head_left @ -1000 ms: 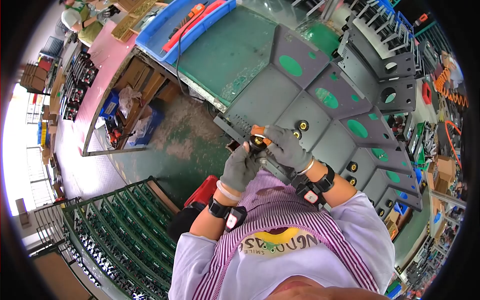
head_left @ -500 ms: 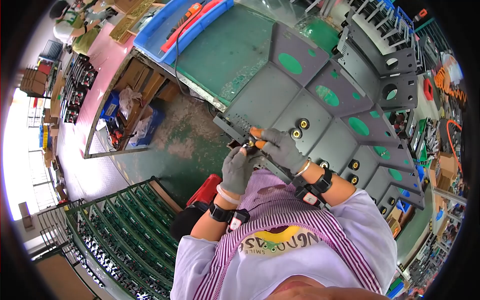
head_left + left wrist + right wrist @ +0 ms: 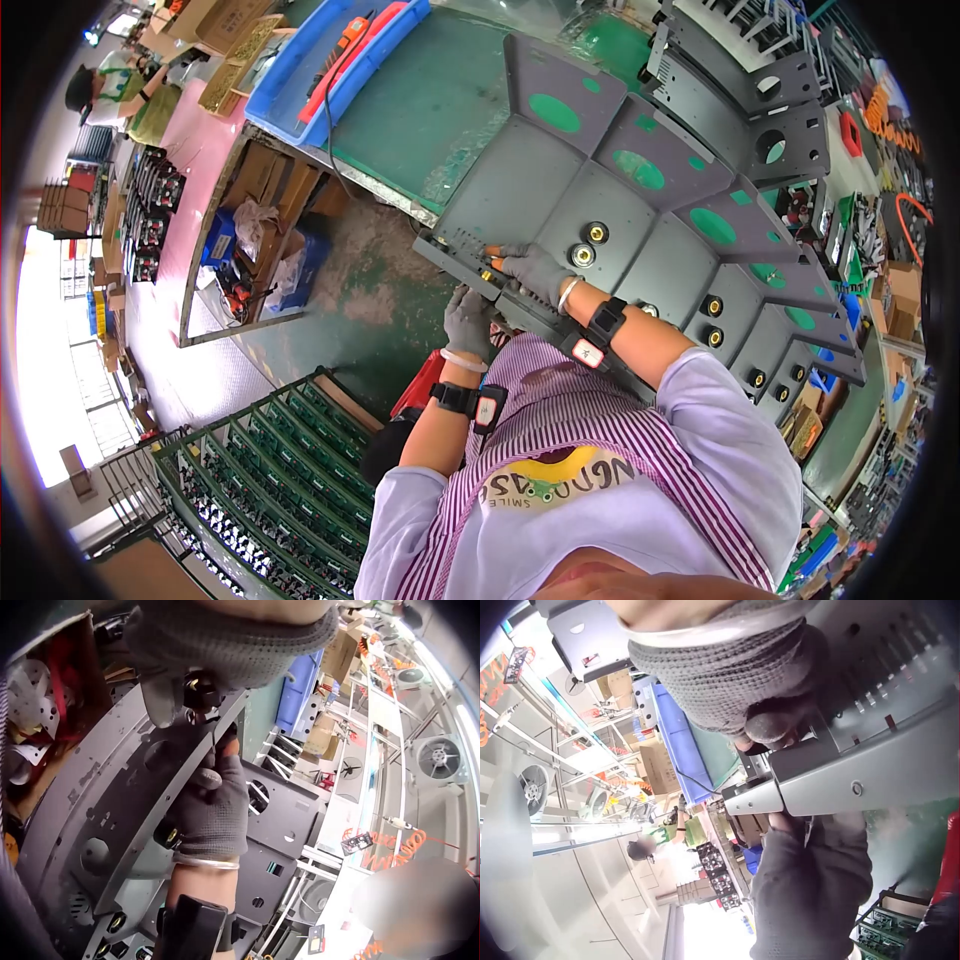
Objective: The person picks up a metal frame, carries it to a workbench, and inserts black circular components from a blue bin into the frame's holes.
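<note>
At the near left corner of a grey metal panel (image 3: 500, 205), both gloved hands work close together. My left hand (image 3: 467, 325) is outside the panel's raised edge; in the left wrist view its thumb and fingers pinch a black round part with a brass centre (image 3: 201, 691). My right hand (image 3: 535, 272) reaches over the inner side, orange fingertips beside that edge. From the right wrist view, its fingers (image 3: 769, 727) bend down at the edge, and the left hand (image 3: 810, 877) sits below it. I cannot tell what the right fingers hold.
Several similar black round parts (image 3: 582, 256) lie on the row of grey panels to the right. A blue tray (image 3: 290, 85) with a red-handled tool stands at the back left. Green racks (image 3: 260, 470) are at lower left. Another person (image 3: 120, 90) works far left.
The hands have gone from holding the black round part together in front of the panel to its edge. The left hand has dropped below it; the right has moved left, inside it.
</note>
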Available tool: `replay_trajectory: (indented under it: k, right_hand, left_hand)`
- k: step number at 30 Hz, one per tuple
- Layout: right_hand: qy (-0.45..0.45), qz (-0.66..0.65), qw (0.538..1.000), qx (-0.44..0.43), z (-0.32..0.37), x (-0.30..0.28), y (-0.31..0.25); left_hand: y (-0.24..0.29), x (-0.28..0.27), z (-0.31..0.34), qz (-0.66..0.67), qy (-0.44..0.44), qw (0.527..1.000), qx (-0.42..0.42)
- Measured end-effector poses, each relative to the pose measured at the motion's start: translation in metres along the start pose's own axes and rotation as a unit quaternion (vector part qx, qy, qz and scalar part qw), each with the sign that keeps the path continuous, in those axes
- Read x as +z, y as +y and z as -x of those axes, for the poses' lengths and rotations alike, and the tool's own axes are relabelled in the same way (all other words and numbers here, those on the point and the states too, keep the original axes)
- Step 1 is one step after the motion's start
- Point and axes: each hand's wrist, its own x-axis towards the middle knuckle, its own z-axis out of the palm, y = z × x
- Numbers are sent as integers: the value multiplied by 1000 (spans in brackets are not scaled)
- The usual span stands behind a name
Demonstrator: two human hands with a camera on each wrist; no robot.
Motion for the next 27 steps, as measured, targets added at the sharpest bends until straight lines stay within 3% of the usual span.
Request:
replay_trajectory:
  k: [1,3,7,13,15,17,19,21,22,23,26,27]
  right_hand:
    - [-1,-5,1000,-7,-5,0,7]
    - [-4,-16,1000,-24,-12,-1,17]
    - [2,-14,1000,-14,-12,3,22]
    - [-18,-28,999,18,1,2,7]
    - [-19,-37,999,16,2,3,5]
    - [-16,-33,999,17,-2,2,10]
    - [-20,-35,999,21,-3,1,11]
    - [-30,-42,998,26,-2,0,11]
    - [-32,-52,998,27,-4,-1,13]
    - [-34,-61,997,28,-7,-2,16]
    - [-36,-55,997,29,-1,0,5]
    - [-34,-48,998,29,3,1,1]
  left_hand:
    - [-9,7,-3,189,24,978,-83]
    - [-21,12,-7,352,35,923,-153]
    - [-18,12,-4,313,13,941,-127]
    - [-7,17,-5,305,59,935,-172]
    - [7,15,-4,335,77,914,-215]
    - [27,9,-6,431,83,854,-280]
    - [18,12,-4,322,81,927,-175]
    - [14,11,-5,110,60,990,-61]
    - [13,8,-9,-47,38,998,1]
    - [14,6,-11,-203,15,977,63]
    - [34,0,-7,-180,-6,984,10]
    - [42,0,-8,84,19,992,-97]
